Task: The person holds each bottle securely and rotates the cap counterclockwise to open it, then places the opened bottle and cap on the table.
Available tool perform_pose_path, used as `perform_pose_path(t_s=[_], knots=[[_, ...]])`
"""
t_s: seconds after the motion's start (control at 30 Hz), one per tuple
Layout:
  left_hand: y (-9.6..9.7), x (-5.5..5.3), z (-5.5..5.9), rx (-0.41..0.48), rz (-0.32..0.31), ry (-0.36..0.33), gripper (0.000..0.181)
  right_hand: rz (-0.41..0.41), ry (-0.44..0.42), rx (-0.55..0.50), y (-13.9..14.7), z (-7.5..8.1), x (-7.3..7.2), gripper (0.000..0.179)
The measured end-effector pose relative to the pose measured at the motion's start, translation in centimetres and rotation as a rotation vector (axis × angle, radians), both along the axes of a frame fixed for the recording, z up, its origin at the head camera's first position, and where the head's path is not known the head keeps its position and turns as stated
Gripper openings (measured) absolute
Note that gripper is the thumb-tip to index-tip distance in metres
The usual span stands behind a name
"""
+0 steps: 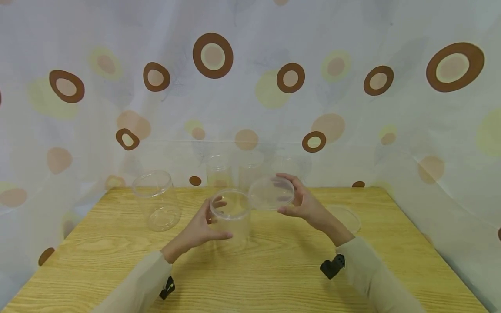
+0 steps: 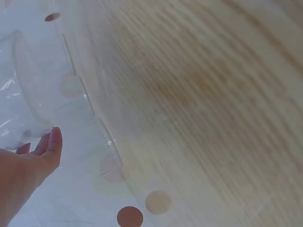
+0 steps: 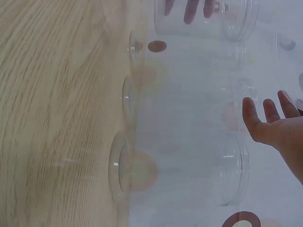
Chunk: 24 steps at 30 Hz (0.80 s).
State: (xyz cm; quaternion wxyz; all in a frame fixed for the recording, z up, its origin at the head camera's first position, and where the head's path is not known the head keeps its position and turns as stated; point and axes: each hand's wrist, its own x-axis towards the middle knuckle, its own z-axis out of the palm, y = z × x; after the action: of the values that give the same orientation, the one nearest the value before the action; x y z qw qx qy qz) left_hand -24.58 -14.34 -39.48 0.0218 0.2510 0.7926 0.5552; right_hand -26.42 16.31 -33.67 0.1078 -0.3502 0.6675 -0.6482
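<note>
In the head view my left hand (image 1: 199,227) grips a clear plastic jar (image 1: 236,224) round its side, with the open mouth tilted up. Through the wall its fingers show faintly. Held at the edge by my right hand (image 1: 307,203) is a clear round lid (image 1: 270,194), close beside the jar's rim at the upper right. The left wrist view has part of the jar (image 2: 19,90) above my left hand (image 2: 31,165). At the right border of the right wrist view, only a sliver of the lid shows by my right hand (image 3: 279,130).
A larger clear jar (image 1: 156,204) stands open on the left of the wooden table (image 1: 250,278). More see-through jars, among them one jar (image 1: 219,171), stand at the back by the spotted curtain (image 1: 250,100). Behind my right wrist lies another clear round lid (image 1: 348,217).
</note>
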Motion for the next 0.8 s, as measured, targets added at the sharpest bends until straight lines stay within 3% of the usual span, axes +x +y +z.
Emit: perform_pose_path(t_s=[0.4, 0.67, 0.8], knots=[[0.4, -1.8, -0.3, -0.041, 0.032, 0.004, 0.096, -0.134, 0.114, 0.217, 3.9, -0.6, -0.2, 0.079], [1.0, -2.6, -0.6, -0.101, 0.069, -0.011, 0.098, -0.238, 0.174, 0.421, 6.0, -2.5, -0.4, 0.081], [1.2, -2.9, -0.8, -0.111, 0.066, -0.032, 0.1, -0.244, 0.197, 0.484, 6.7, -3.6, -0.7, 0.08]])
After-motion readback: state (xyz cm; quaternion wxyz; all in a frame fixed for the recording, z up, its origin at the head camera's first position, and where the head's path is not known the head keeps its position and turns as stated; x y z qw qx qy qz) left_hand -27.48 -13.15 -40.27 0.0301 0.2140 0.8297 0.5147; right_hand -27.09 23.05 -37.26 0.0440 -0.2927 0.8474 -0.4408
